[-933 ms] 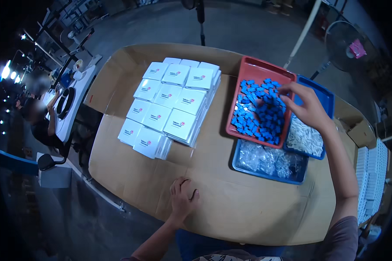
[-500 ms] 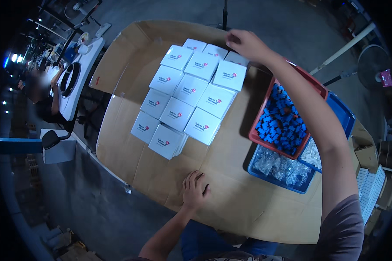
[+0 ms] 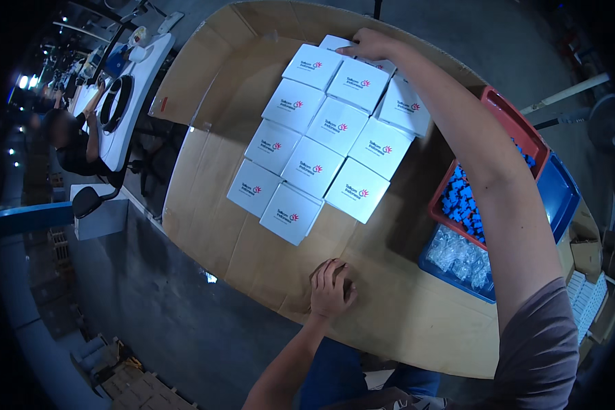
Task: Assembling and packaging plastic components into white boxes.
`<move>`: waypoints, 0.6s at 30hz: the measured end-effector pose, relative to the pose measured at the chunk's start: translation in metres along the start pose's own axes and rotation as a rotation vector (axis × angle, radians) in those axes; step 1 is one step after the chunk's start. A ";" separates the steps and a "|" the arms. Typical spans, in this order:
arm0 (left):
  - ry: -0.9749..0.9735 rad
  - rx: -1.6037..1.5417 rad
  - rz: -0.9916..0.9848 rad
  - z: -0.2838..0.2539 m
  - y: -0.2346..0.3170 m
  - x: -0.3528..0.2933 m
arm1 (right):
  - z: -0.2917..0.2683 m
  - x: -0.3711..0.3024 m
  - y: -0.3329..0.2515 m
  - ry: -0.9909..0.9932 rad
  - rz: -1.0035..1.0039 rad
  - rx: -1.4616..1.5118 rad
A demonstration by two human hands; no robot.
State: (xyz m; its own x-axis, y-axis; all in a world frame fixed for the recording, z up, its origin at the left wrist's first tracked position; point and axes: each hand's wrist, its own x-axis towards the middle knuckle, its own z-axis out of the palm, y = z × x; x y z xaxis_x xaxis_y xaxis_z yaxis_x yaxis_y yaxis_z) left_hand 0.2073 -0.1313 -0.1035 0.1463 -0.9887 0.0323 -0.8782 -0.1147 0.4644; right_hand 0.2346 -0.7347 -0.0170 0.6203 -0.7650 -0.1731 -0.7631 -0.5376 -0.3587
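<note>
Several stacks of flat white square boxes (image 3: pixel 312 167), with dark and red print on top, stand close together on the brown cardboard (image 3: pixel 219 225). My right hand (image 3: pixel 374 45) reaches over the far end of the group. Its bent fingers close on the far edge of a white box (image 3: pixel 383 66), and part of the grip is hidden. Under my right forearm, one white box (image 3: pixel 404 107) sits turned at an angle to its neighbours. My left hand (image 3: pixel 331 288) rests on the cardboard near me, holding nothing, its fingers slightly curled and apart.
To the right, a red tray (image 3: pixel 509 126) of small blue pieces overlaps a blue tray (image 3: pixel 427 263) holding clear plastic bags. Another blue tray (image 3: pixel 560 195) lies beyond my forearm. At the far left, a person (image 3: pixel 82 140) sits at a white table (image 3: pixel 158 58).
My right hand has come down from above the far stacks onto a box there. The box by my right forearm has turned askew. The whole view has shifted; my left hand stays on the cardboard.
</note>
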 end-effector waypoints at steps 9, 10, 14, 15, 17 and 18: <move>0.002 0.015 -0.011 0.001 -0.001 -0.004 | -0.016 -0.027 -0.030 0.356 -0.173 0.320; 0.019 0.006 0.005 0.003 0.003 0.001 | -0.023 -0.025 -0.018 0.365 -0.163 0.311; 0.063 0.031 0.001 0.002 0.003 -0.003 | -0.065 -0.069 -0.043 0.600 -0.349 0.606; 0.079 0.030 0.018 0.003 0.005 -0.002 | -0.075 -0.083 -0.043 0.615 -0.402 0.658; 0.093 0.021 0.016 0.000 0.007 -0.004 | -0.091 -0.117 -0.050 0.581 -0.490 0.828; 0.116 0.016 0.042 0.000 0.007 -0.007 | -0.098 -0.141 -0.052 0.605 -0.502 0.804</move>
State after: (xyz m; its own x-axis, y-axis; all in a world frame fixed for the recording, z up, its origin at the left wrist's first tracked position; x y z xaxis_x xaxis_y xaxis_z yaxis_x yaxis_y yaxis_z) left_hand 0.2001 -0.1255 -0.1007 0.1604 -0.9750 0.1537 -0.8916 -0.0764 0.4463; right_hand 0.1695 -0.6338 0.1164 0.4676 -0.6897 0.5529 0.0230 -0.6158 -0.7876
